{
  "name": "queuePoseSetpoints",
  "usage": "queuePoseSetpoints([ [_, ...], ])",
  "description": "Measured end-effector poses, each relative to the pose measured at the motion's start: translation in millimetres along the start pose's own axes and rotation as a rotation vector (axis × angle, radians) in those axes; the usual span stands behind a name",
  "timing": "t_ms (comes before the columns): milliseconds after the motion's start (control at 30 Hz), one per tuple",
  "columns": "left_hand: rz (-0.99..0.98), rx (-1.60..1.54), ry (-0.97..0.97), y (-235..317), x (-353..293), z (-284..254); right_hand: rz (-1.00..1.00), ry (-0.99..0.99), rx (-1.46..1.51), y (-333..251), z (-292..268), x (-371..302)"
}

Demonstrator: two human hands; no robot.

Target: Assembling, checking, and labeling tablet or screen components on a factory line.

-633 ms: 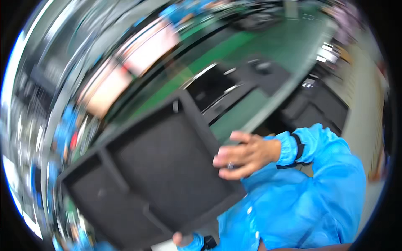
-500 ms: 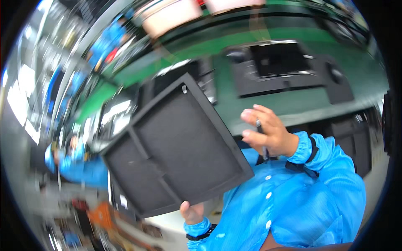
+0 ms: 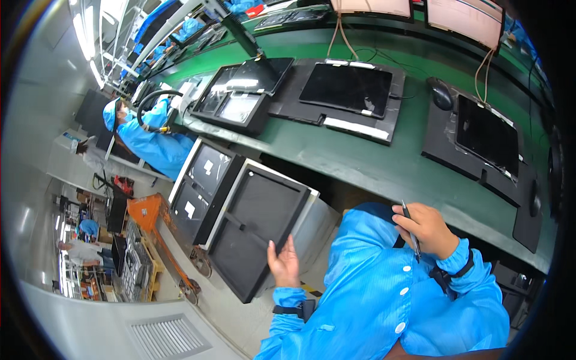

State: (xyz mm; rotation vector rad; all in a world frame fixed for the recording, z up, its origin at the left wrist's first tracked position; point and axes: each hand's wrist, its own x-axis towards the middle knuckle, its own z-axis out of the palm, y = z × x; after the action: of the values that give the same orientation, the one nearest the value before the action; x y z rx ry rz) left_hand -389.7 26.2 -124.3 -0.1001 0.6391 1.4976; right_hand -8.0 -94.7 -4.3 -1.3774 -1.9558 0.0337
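black tray point(image 3: 258, 228) lies just left of left grip point(image 3: 284, 264), spread — right grip point(image 3: 433, 233) pinches pen point(image 3: 415, 245)

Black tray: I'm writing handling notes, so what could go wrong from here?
The black tray might slip, as only the left hand is at its edge. It could also knock the filled tray close beside it. The pen-like tool in the right hand might fall if that hand reached out too.

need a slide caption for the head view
Right hand holding a slim black pen, left hand at the edge of a black, rectangular, divided tray beside a long green workbench.
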Motion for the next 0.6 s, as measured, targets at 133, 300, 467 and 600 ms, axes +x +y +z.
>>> queuePoseSetpoints([
  [133,-0.175,0.117,0.088,26,29,13,0.066,-0.036,-0.148,5,-32,-25],
  [300,-0.682,0.175,0.290,13,4,55,0.494,0.181,-0.426,24,-35,-44],
  [467,-0.381,0.956,-0.641,-103,-40,116,0.561,0.243,-0.407,35,-41,-35],
  [600,0.698,1.411,-1.847,-210,-60,182,0.442,0.266,-0.414,40,-36,-45],
])
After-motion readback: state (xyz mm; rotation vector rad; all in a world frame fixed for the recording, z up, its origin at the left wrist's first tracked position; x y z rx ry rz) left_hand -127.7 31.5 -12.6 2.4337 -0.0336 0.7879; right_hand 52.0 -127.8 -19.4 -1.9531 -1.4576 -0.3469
